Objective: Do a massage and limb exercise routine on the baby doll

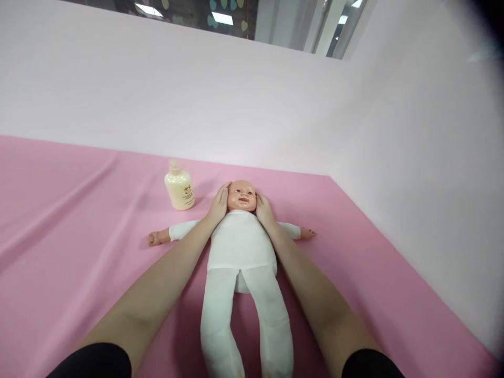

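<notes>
While both arms stretch forward | left hand point(219, 206), right hand point(263, 210) flat, cupping doll's head point(241, 196)

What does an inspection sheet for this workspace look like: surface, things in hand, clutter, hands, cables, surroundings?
Surface: pink cloth, smooth with a few long creases.
Things in hand: baby doll in white, lying face up, arms spread, legs toward the camera.
Clutter: cream lotion bottle standing upright beside the doll's head, apart from it.
Hands: left hand and right hand cup the two sides of the doll's head, fingers flat against it.
Cables: nothing seen.
Surroundings: pale pink walls meet at a corner; glass panes above them.
</notes>
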Demonstrator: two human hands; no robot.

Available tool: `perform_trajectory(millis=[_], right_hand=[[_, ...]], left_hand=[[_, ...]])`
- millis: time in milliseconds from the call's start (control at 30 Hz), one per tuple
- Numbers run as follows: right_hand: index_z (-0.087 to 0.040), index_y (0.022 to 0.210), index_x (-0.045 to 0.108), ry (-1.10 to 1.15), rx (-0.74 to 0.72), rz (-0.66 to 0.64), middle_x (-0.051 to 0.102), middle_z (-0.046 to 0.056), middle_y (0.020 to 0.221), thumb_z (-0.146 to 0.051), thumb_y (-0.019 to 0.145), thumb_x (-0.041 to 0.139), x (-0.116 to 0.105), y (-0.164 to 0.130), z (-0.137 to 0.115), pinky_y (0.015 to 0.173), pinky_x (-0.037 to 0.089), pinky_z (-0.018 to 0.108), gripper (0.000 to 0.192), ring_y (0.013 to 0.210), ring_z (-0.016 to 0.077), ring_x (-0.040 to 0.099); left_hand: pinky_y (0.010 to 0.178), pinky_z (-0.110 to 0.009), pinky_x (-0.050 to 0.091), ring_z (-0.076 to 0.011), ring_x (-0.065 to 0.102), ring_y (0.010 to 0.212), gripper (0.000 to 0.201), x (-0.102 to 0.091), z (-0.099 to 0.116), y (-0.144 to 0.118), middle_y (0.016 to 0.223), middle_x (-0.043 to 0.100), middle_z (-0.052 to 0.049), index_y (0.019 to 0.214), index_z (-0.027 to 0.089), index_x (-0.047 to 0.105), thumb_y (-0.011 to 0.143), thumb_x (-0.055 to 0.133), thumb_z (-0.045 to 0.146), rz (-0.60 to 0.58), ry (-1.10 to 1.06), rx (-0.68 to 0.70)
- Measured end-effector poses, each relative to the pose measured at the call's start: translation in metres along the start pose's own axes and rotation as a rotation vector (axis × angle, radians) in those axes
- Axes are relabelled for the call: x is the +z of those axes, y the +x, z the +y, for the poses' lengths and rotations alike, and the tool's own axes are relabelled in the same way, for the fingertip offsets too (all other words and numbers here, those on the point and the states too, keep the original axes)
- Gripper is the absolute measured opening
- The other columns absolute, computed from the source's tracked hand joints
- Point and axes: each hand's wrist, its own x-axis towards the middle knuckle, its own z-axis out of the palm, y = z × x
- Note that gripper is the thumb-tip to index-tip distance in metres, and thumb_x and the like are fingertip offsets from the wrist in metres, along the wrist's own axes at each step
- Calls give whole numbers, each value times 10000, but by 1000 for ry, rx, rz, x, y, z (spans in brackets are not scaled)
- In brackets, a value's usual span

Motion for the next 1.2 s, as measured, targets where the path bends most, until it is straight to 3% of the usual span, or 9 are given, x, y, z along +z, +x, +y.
perform_trajectory(millis=[267, 433, 533, 600, 667, 767, 833, 1067, 1200], right_hand=[[-184, 1084, 616, 19, 15, -23, 683, 66, 1085, -259, 820, 374, 0, -1, -2, 899, 475, 343, 366, 970, 181, 635], [-171, 1095, 618, -92, -30, 49, 659, 98, 1129, -416, 908, 298, 0, -7, -9, 1004, 396, 377, 445, 1095, 217, 587], [-167, 1242, 538, -96, -42, -11, 558, 106, 1306, -505, 921, 269, -1, -11, -13, 1094, 305, 389, 538, 1253, 217, 479], [-170, 1383, 385, -65, -55, -92, 404, 99, 1449, -553, 886, 371, -1, -13, -14, 1141, 232, 381, 628, 1361, 208, 344], [-162, 1459, 217, -11, -46, -177, 292, 108, 1507, -565, 796, 546, -1, -15, -15, 1152, 217, 380, 844, 1396, 217, 275], [-140, 1482, 50, 116, -34, -276, 244, 151, 1516, -498, 619, 757, -1, -15, -17, 1120, 298, 373, 1173, 1376, 244, 314], [-145, 1481, -2, 175, -27, -306, 240, 166, 1511, -438, 537, 824, 0, -15, -17, 1097, 340, 371, 1288, 1357, 254, 347], [-214, 1482, -21, 230, 28, -292, 298, 140, 1489, -359, 481, 860, 1, -13, -18, 1079, 375, 387, 1341, 1319, 246, 407], [-231, 1484, -32, 243, 60, -296, 323, 127, 1479, -356, 481, 859, 1, -12, -17, 1077, 380, 394, 1347, 1301, 248, 430]], left_hand=[[1102, -408, 337, -193, 467, 1260, 461, 1, -7, 2, 1327, 524, -117, 1245, 159, 490, 951, 258, 428, 8, 24, -3], [1110, -390, 325, -188, 460, 1263, 461, 0, -3, 0, 1330, 515, -125, 1245, 146, 487, 952, 266, 426, 14, 19, -11], [1109, -395, 322, -188, 456, 1262, 446, -2, 0, -1, 1322, 517, -118, 1234, 159, 490, 956, 270, 429, 26, 46, -10], [1088, -398, 348, -191, 457, 1254, 428, -4, 1, -2, 1319, 510, -113, 1243, 175, 476, 959, 279, 428, 42, 82, 26], [1058, -397, 378, -191, 478, 1223, 402, -7, 3, -2, 1309, 504, -108, 1253, 192, 460, 962, 289, 410, 57, 120, 104], [1023, -398, 405, -190, 517, 1160, 356, -10, 5, -3, 1239, 537, -97, 1210, 203, 491, 965, 296, 372, 55, 161, 234], [1005, -396, 419, -191, 532, 1136, 340, -10, 7, -4, 1184, 566, -92, 1169, 200, 519, 966, 295, 355, 47, 165, 262], [1001, -396, 417, -199, 537, 1130, 336, -8, 10, -4, 1179, 574, -95, 1162, 191, 518, 946, 359, 393, 29, 178, 204], [1041, -422, 382, -236, 478, 1203, 485, -8, 9, -4, 1257, 499, -122, 1245, 184, 440, 858, 513, 467, -67, 169, 249]])
